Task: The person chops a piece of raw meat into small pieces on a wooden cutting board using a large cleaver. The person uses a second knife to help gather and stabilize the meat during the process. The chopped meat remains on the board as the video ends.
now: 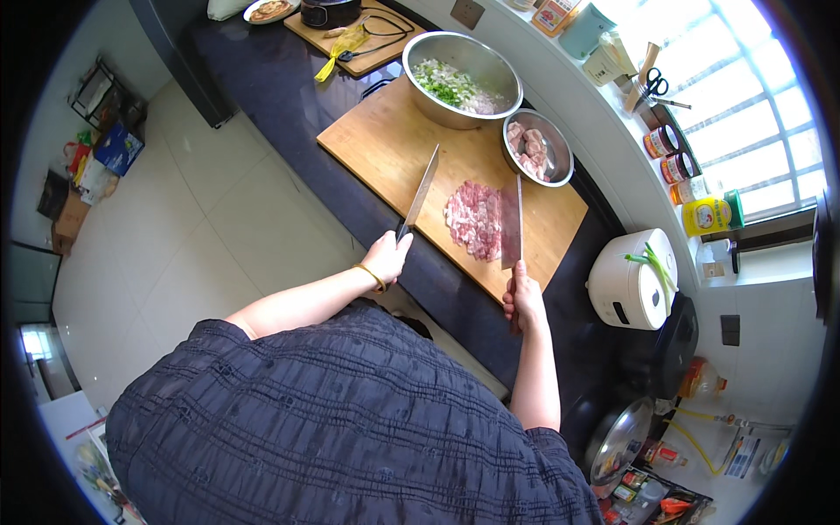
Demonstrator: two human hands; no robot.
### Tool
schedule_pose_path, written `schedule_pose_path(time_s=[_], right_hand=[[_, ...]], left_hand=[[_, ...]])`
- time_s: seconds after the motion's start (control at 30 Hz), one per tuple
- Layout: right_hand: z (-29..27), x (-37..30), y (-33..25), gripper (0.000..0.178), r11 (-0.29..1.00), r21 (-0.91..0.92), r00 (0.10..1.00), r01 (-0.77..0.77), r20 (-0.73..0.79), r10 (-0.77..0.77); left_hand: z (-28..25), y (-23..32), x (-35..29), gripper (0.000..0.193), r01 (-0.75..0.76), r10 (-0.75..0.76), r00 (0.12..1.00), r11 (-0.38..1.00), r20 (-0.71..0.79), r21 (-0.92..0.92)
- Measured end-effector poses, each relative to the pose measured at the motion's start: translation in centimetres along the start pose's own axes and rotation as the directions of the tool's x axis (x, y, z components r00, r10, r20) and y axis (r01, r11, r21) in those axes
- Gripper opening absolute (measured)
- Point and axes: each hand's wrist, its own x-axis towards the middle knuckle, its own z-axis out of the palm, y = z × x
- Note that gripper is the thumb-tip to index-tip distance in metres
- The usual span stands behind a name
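My left hand (386, 259) is closed round the dark handle of a narrow kitchen knife (422, 191), whose blade slants up over the left part of a wooden cutting board (372, 131). In my right hand (524, 297) is a cleaver (512, 223), its broad blade at the right edge of a flat heap of chopped raw meat (473, 219). The meat lies on the board between the two blades. Behind it, a large steel bowl (420, 92) holds chopped greens and pale bits. A smaller steel bowl (564, 166) beside it contains chunks of raw meat.
A white rice cooker (626, 271) with green onion stalks (652, 262) on its lid stands right of the board. Farther left, a smaller board (385, 54) carries a black appliance (330, 12) and its cord. Jars and bottles line the windowsill. A glass lid (619, 442) sits at lower right.
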Motion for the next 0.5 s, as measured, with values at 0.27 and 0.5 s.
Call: schedule_pose_path(time_s=[0.27,0.5], right_hand=[[0.2,0.2,0.6,0.053,0.993,-0.041,0.989,-0.112,-0.099,0.108],[0.0,0.2,0.8,0.054,0.997,0.063,0.996,-0.041,-0.077,0.046]], left_hand=[[0.2,0.1,0.0,0.032,-0.014,0.014,1.000,1.000,-0.004,0.000],[0.5,0.1,-0.1,0.032,0.002,-0.002,1.000,1.000,-0.013,-0.029]])
